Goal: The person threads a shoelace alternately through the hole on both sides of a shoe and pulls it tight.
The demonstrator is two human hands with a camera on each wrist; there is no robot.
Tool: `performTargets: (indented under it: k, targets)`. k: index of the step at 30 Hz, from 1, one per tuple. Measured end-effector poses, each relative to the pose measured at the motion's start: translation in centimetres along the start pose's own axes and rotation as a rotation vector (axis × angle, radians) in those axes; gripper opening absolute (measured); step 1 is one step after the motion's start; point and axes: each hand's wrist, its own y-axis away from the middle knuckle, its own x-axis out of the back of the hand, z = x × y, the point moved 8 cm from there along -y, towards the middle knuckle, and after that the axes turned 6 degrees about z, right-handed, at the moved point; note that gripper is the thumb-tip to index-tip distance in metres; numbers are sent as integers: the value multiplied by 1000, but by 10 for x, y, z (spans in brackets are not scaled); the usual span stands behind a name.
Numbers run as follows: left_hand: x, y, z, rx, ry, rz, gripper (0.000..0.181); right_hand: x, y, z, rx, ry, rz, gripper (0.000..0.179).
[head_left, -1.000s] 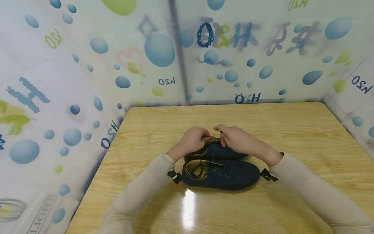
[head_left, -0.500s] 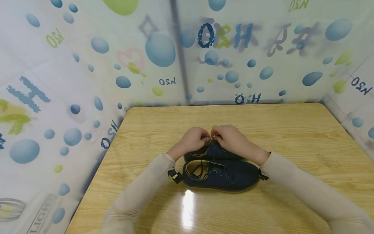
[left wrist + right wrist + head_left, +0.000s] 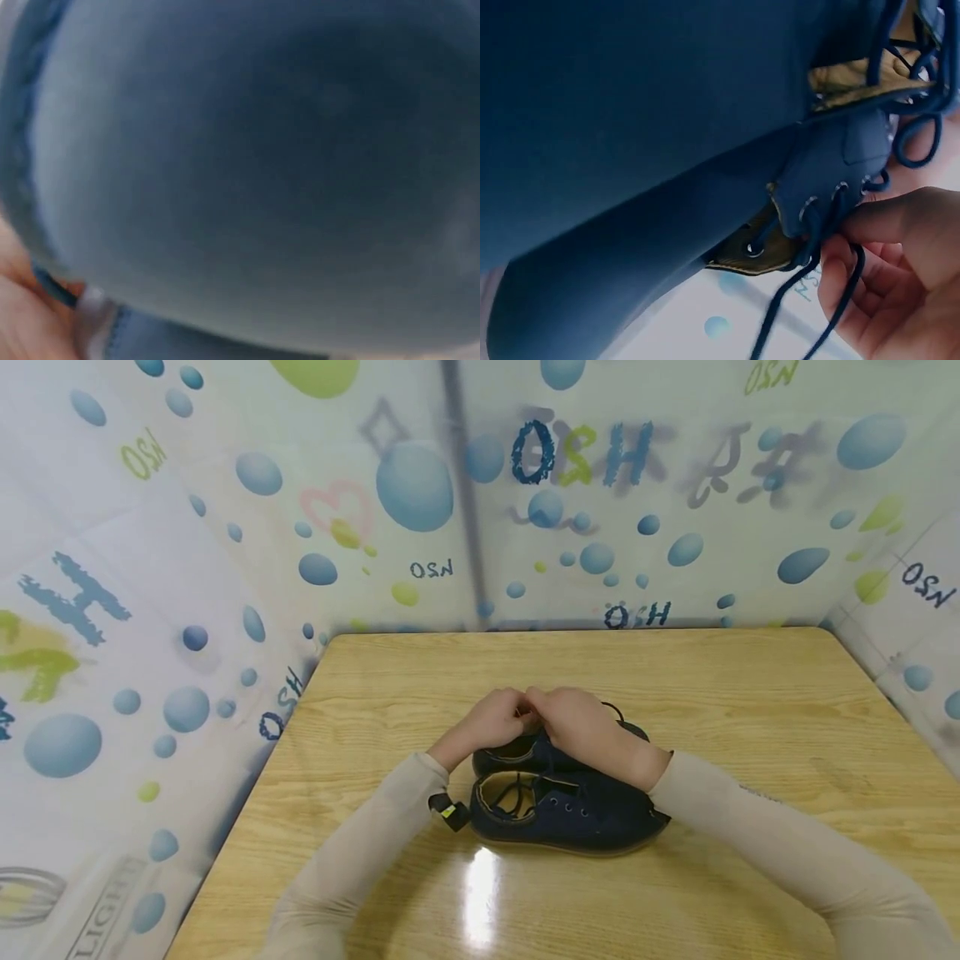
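Note:
Two navy lace-up shoes lie side by side, toes to the right, in the head view. At the far shoe (image 3: 491, 764), my left hand (image 3: 486, 720) grips the upper by the eyelets with curled fingers. Right beside it, my right hand (image 3: 585, 725) covers much of that shoe. In the right wrist view, its thumb and fingers pinch a dark shoelace (image 3: 775, 311) close to the eyelets, and lace hangs down past the fingers. The near shoe (image 3: 600, 818) has loose lace inside its opening. A blurred shoe surface (image 3: 262, 172) fills most of the left wrist view.
The pair stands on a wooden table (image 3: 375, 693). Behind and to the left rise walls (image 3: 420, 593) printed with blue drops and letters. A black strap with a small box (image 3: 448, 812) on the left wrist hangs next to the near shoe's heel.
My right hand has come left and down to the far shoe's eyelets, meeting the left hand. A loop of lace now shows behind it. The left hand has hardly moved.

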Motion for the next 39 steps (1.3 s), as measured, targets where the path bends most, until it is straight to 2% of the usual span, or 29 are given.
performTargets:
  k: [8, 13, 18, 20, 22, 25, 27, 30, 32, 33, 35, 37, 39]
  targets:
    - [-1, 1, -1, 23, 77, -23, 25, 3, 2, 8, -66, -89, -11, 9]
    - [-1, 2, -2, 8, 89, -37, 24, 1, 1, 8, -52, -82, -8, 8]
    - [-5, 2, -7, -18, 150, -112, 32, -4, 1, 6, -25, -28, -56, 11]
    - [-6, 1, -8, -28, 192, -145, 33, -5, 1, 8, -30, -24, -71, 15]
    - [-5, 0, -7, -44, 204, -149, 30, -5, 0, 11, -53, -47, -81, 18]
    - [-1, -2, -6, -72, 180, -94, 21, -4, 0, 20, -132, -153, -117, 18]
    - [3, -3, -6, -69, 147, -26, 16, -3, 1, 28, -216, -258, -145, 15]
    - [14, -1, -9, -7, 164, 114, 15, 2, 4, 42, -325, -357, -161, 12]
    - [23, 0, -13, 47, 255, 216, 15, 3, 9, 52, -369, -378, -189, 12]
    - [28, 1, -15, 64, 347, 257, 15, 3, 12, 56, -377, -375, -216, 13]
    - [34, 2, -16, 89, 609, 297, 14, -3, 19, 61, -382, -379, -301, 18]
    - [38, 1, -14, 104, 916, 289, 15, -10, 25, 64, -360, -388, -375, 22]
    - [43, 2, -8, 110, 1192, 266, 19, -15, 29, 64, -335, -400, -417, 24]
